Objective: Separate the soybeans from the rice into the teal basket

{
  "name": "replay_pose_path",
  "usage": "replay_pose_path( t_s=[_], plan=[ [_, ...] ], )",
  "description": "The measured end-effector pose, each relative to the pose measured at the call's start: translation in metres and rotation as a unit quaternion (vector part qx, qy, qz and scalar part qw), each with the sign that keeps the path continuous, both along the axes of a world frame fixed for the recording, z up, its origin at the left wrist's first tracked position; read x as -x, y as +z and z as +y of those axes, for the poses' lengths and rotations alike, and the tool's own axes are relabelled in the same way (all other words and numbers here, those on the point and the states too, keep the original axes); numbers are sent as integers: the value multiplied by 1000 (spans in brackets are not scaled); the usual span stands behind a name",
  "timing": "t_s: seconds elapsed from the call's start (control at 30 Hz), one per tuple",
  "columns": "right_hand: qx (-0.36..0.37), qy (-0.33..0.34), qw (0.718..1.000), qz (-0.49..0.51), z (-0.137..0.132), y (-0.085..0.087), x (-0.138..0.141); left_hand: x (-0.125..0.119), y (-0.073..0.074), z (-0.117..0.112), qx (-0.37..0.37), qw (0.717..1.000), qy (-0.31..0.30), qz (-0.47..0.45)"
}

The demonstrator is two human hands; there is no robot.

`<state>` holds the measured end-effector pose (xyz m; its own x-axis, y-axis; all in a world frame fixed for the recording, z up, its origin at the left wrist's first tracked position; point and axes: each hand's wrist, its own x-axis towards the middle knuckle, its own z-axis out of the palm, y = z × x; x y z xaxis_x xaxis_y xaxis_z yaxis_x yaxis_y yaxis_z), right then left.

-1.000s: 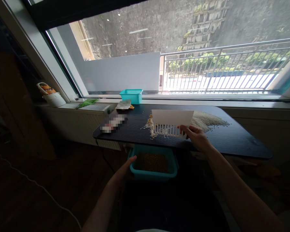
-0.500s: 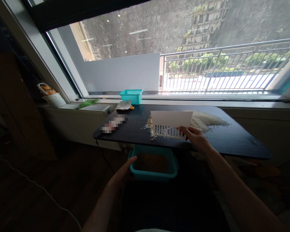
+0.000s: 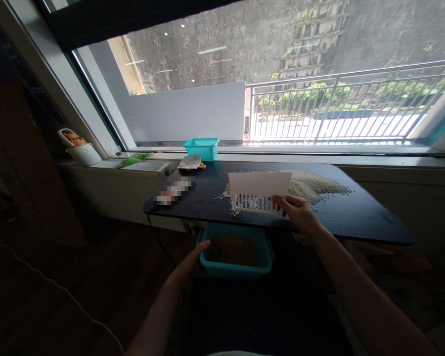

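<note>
My right hand (image 3: 296,210) grips the right end of a white flat card with a row of slots (image 3: 259,185) along its lower part. The card stands upright over the table, its slotted edge near the front. Behind and left of it lie scattered white grains and yellowish kernels (image 3: 233,212); to its right spreads a heap of white grains (image 3: 315,185). My left hand (image 3: 193,259) is closed on the left rim of a teal plastic tub (image 3: 237,271), its thumb over the edge. Small brown-yellow kernels (image 3: 233,249) cover the tub's bottom, just below the table edge.
The dark table (image 3: 371,217) has rounded corners. On its left lie a blurred-out object (image 3: 174,191) and a pale packet (image 3: 190,161). Another turquoise tub (image 3: 202,150) stands by the window. A radiator (image 3: 126,190), a white pot (image 3: 84,154) and a cable (image 3: 55,287) are at left.
My right hand has shifted the slotted card slightly to the left and a little downward. My left hand and the teal tub stay where they were.
</note>
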<state>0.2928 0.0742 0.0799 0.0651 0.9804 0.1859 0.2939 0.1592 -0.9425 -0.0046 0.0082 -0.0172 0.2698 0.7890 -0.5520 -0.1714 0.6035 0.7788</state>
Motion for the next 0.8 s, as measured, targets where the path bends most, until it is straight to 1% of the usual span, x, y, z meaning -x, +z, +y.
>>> replay_pose_path(
  t_s=[0.17, 0.27, 0.4, 0.5, 0.63, 0.8],
  plan=[
    [7, -1, 1000, 1, -3, 2, 3, -3, 7, -4, -18, 1000, 5, 2],
    [15, 8, 1000, 1, -6, 4, 5, -3, 8, -4, -17, 1000, -1, 8],
    [28, 17, 999, 13, -9, 7, 4, -2, 4, -3, -10, 1000, -8, 9],
    [39, 8, 999, 20, -10, 6, 1, -1, -1, 0, -17, 1000, -14, 0],
    [19, -14, 1000, 6, -9, 5, 0, 1, -6, 2, -17, 1000, -17, -14],
    [7, 3, 1000, 4, -8, 6, 5, 0, -1, -1, -20, 1000, -18, -7]
  ],
)
